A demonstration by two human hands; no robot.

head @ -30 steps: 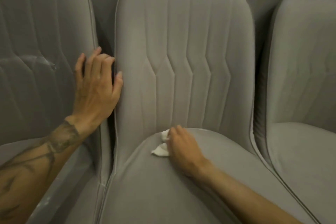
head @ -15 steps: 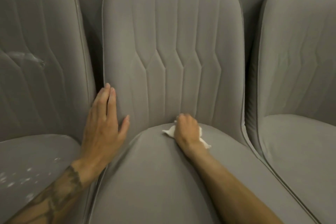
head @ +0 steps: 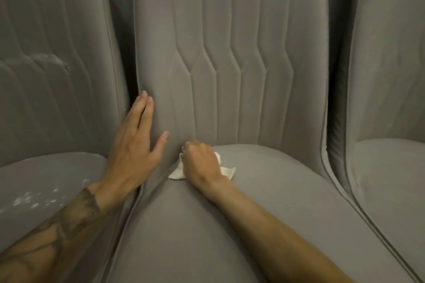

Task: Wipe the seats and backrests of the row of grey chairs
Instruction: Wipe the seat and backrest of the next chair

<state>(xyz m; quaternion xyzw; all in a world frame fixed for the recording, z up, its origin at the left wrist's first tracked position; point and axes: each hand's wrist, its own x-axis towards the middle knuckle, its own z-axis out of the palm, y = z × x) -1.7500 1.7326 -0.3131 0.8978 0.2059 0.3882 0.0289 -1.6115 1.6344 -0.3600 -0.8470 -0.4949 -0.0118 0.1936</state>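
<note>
The left chair [head: 57,99] is grey and soft. It has white spots [head: 30,200] on its seat and a pale smear [head: 50,60] on its back, so it looks like it needs a wipe. Next comes the left hand [head: 133,151]. It is flat, with straight fingers, and it presses on the left edge of the middle chair [head: 241,41]. It holds nothing. Just beside it, the right hand [head: 202,163] is curled round a small white cloth [head: 227,171]. The cloth sits in the dip where the middle seat meets the back. I think the cloth is light, soft and floppy. It is best held bunched in the fingers with the palm pushing down, or it may slip out. The chair padding will likely squash a bit when pushed, so the dip needs a firm rub. The right chair [head: 391,99] stands close by, and no hand touches it.
</note>
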